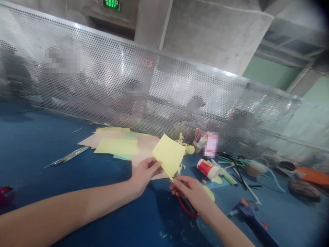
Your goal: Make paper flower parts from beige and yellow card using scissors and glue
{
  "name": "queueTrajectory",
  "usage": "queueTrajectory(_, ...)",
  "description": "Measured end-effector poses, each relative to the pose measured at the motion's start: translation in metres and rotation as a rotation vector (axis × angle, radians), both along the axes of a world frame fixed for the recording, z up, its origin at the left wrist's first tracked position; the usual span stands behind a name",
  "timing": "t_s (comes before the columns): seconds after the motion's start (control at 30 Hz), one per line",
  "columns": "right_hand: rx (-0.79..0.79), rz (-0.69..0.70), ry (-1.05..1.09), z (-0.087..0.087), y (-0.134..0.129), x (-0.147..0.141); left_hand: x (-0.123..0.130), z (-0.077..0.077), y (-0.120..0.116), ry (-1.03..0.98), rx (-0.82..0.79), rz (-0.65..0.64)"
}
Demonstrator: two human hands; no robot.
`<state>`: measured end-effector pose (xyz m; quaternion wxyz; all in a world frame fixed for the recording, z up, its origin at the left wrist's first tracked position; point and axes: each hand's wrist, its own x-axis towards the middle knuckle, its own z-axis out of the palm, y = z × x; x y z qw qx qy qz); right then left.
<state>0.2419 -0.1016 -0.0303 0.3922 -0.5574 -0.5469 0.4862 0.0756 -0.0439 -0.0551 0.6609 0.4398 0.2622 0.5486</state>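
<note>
While fingers of your left hand (146, 174) and right hand (189, 190) clamp the yellow sheet (170, 152) along its edge, folding seems in hand; creasing onward likely calls for even pressure.

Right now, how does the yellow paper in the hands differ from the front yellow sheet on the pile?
The held paper is raised and tilted between the left hand and right hand; the lying sheet rests on other papers. The held paper seems folded along one edge; the lying sheet shows no fold. Both are pale yellow.
</note>
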Motion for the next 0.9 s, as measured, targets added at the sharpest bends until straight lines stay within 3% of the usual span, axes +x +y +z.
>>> queueTrajectory(0.9, 0.079, -0.009, -0.04, -0.0046, 0.0025, 0.0043, 0.0002, 0.0018, -0.0013, -0.012, 0.002, -0.076)
